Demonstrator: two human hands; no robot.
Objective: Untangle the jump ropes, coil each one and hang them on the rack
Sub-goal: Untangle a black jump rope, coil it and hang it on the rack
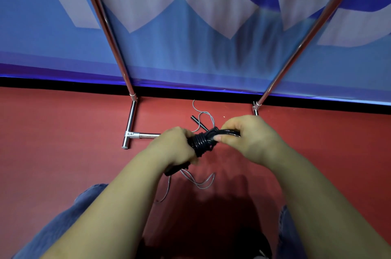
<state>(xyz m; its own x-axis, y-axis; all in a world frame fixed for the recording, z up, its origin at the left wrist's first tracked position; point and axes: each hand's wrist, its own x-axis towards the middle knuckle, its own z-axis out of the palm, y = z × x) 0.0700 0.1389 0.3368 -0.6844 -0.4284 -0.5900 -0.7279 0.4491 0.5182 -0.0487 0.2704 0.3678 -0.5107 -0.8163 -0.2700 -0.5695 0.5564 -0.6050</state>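
Fingers (220, 137) clamped round black rope coil (201, 142)

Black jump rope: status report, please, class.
Left hand and right hand both gripping glossy black jump rope, partly coiled. Thin grey rope loose on red floor. Nothing blocking.

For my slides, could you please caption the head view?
Both hands wind a black rope before the rack.

The black rope (202, 141) wound into tight turns looks like glossy plastic, catching small highlights, while the thin grey rope (201, 182) on the ground has a dull, wiry look. The rack (131, 119) is polished, mirror-bright metal tubing. The red floor (63, 132) is matt and finely grained; the banner (190, 51) behind looks like smooth printed cloth.
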